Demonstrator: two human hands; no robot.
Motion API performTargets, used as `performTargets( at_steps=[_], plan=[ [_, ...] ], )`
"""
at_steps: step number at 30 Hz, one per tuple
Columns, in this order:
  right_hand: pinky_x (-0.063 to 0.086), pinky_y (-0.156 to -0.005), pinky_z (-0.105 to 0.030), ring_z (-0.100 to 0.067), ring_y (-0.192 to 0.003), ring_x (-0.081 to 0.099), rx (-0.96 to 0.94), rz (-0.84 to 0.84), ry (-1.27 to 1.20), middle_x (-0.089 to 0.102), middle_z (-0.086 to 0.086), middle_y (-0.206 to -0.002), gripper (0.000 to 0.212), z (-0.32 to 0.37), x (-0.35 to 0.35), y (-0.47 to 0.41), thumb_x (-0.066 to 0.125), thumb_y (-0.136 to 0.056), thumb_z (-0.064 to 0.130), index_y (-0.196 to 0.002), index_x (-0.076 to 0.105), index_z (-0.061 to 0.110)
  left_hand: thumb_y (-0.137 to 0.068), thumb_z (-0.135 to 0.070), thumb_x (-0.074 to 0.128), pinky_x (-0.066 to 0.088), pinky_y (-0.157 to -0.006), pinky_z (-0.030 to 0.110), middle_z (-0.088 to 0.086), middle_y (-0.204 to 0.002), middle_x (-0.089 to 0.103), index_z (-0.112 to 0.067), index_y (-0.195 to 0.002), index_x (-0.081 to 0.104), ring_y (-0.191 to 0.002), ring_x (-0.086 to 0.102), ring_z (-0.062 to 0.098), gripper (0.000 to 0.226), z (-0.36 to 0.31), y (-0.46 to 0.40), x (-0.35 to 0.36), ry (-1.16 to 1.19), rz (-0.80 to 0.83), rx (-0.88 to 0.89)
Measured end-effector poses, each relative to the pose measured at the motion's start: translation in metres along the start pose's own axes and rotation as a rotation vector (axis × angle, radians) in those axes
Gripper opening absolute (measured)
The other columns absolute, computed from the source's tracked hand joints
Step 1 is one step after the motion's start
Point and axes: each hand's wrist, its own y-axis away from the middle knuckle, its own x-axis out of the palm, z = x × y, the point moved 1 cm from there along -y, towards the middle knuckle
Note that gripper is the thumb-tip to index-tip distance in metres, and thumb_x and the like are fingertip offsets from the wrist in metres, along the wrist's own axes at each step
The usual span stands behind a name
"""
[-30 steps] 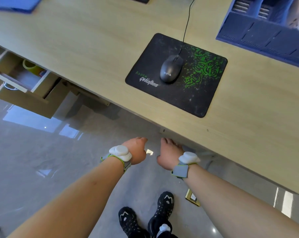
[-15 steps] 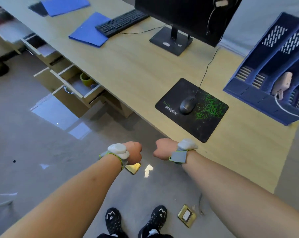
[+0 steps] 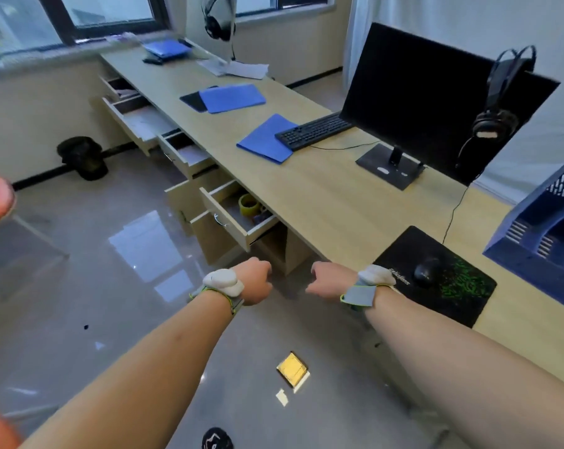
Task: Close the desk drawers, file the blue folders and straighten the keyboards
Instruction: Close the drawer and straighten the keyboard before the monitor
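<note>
Along the front of the long worktop (image 3: 322, 196) several drawers stand pulled out. The nearest drawer (image 3: 238, 218) holds a yellow-green cup (image 3: 249, 204) and some small dark things beside it that I cannot make out. The next drawer (image 3: 186, 153) shows a pale sheet inside. The wide drawer (image 3: 138, 121) behind it has light papers on its bottom. One more drawer (image 3: 118, 87) is open at the far end, and its content is too small to tell.

At the right edge a dark blue file rack (image 3: 539, 228) stands on the worktop; what is in its compartments I cannot tell.

Three blue folders lie flat on the worktop: one folder (image 3: 263, 140) has its corner under the black keyboard (image 3: 313, 129), which lies at an angle in front of the monitor (image 3: 429, 102); a second folder (image 3: 230, 97) lies partly over a dark pad; a third folder (image 3: 167, 48) is far back near the window.

The black mouse pad (image 3: 452, 286) carries a mouse (image 3: 427, 270), green pattern and white writing that is too blurred to read.

The left hand (image 3: 253, 280) hangs in the air below the worktop edge with a closed grip, the fingers curled and holding nothing. The right hand (image 3: 331, 281) is near it, the grip loose with fingers only half curled, also holding nothing.
</note>
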Motion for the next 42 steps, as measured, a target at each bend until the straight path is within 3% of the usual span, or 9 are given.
performTargets(
  at_steps=[2, 6, 12, 17, 25, 31, 42],
  plan=[
    [0.052, -0.076, -0.034, -0.028, -0.098, 0.063, 0.017, -0.001, -0.007, 0.064, -0.009, -0.111, 0.039, 0.032, -0.002, -0.006, 0.058, -0.084, 0.033, -0.116, 0.053, 0.012, -0.093, -0.034, 0.05, 0.053, -0.092, 0.038, 0.006, -0.13, 0.053, -0.021, -0.135, 0.055, -0.112, 0.061, 0.029, 0.044, 0.038, 0.007, -0.012, 0.017, -0.011, -0.027],
    [0.043, -0.058, -0.03, -0.025, -0.092, 0.064, 0.042, 0.023, -0.044, 0.064, -0.008, -0.105, 0.041, 0.1, -0.008, -0.027, 0.058, -0.083, 0.031, -0.118, 0.051, 0.011, -0.091, -0.031, 0.053, 0.055, -0.091, 0.038, 0.008, -0.124, 0.06, -0.017, -0.128, 0.06, -0.107, 0.063, 0.029, 0.04, 0.117, 0.015, -0.044, 0.051, -0.037, -0.059],
    [0.049, -0.062, -0.033, -0.024, -0.084, 0.064, 0.043, -0.047, -0.102, 0.064, -0.008, -0.099, 0.054, 0.184, -0.015, -0.054, 0.058, -0.086, 0.03, -0.132, 0.039, 0.009, -0.092, -0.029, 0.054, 0.054, -0.088, 0.035, 0.007, -0.119, 0.065, -0.015, -0.126, 0.06, -0.106, 0.063, 0.026, 0.037, 0.205, 0.02, -0.076, 0.09, -0.066, -0.092],
    [0.047, -0.057, -0.032, -0.023, -0.081, 0.065, 0.035, -0.068, -0.101, 0.064, -0.007, -0.094, 0.058, 0.222, -0.024, -0.078, 0.059, -0.085, 0.03, -0.136, 0.039, 0.009, -0.094, -0.03, 0.053, 0.052, -0.096, 0.036, 0.007, -0.131, 0.062, -0.014, -0.134, 0.057, -0.116, 0.061, 0.025, 0.043, 0.25, 0.008, -0.089, 0.137, -0.083, -0.1],
    [0.045, -0.057, -0.03, -0.024, -0.088, 0.065, 0.049, -0.032, -0.089, 0.063, -0.008, -0.101, 0.051, 0.239, -0.022, -0.128, 0.059, -0.087, 0.031, -0.13, 0.042, 0.01, -0.094, -0.028, 0.051, 0.052, -0.094, 0.036, 0.008, -0.134, 0.059, -0.014, -0.138, 0.053, -0.115, 0.061, 0.026, 0.046, 0.274, -0.03, -0.095, 0.144, -0.065, -0.099],
    [0.049, -0.07, -0.033, -0.028, -0.099, 0.065, 0.054, 0.017, -0.157, 0.064, -0.011, -0.115, 0.048, 0.233, -0.026, -0.197, 0.06, -0.086, 0.029, -0.128, 0.045, 0.01, -0.093, -0.029, 0.052, 0.054, -0.094, 0.038, 0.008, -0.134, 0.055, -0.016, -0.137, 0.054, -0.111, 0.061, 0.027, 0.046, 0.283, -0.084, -0.105, 0.107, -0.048, -0.108],
    [0.045, -0.073, -0.031, -0.028, -0.107, 0.064, 0.057, 0.175, -0.154, 0.065, -0.012, -0.121, 0.05, 0.219, -0.058, -0.324, 0.063, -0.086, 0.03, -0.128, 0.048, 0.007, -0.092, -0.023, 0.051, 0.053, -0.081, 0.035, 0.009, -0.116, 0.063, -0.013, -0.134, 0.053, -0.101, 0.064, 0.027, 0.043, 0.305, -0.201, -0.133, 0.105, 0.068, -0.219]
  ],
)
